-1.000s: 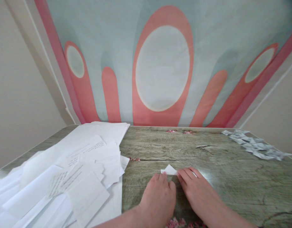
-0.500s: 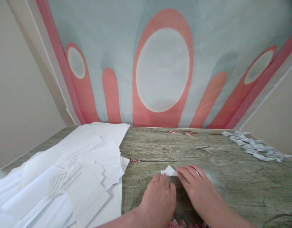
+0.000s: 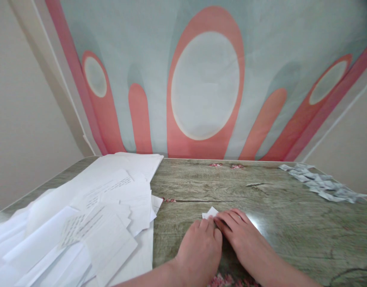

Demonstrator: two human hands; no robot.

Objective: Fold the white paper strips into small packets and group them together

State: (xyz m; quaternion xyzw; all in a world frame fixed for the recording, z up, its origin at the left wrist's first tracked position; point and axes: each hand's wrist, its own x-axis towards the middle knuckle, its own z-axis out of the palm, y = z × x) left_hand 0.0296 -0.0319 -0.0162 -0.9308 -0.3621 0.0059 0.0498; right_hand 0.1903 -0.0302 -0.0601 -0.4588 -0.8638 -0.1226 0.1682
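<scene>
A small folded piece of white paper (image 3: 210,213) lies on the wood-grain table (image 3: 275,203), mostly covered by my hands. My left hand (image 3: 199,251) rests on it with fingers curled down, pressing its near edge. My right hand (image 3: 240,237) lies flat beside the left, fingers stretched out and pressing on the paper's right part. Only the paper's far left corner shows.
A loose pile of white sheets and envelopes (image 3: 90,215) covers the table's left side. Several small folded paper pieces (image 3: 319,183) lie at the far right edge. A wall with red and grey-blue shapes (image 3: 204,79) rises behind the table.
My right hand has slid left over the paper, closer to the left hand, so less of the paper shows. The left hand has barely moved.
</scene>
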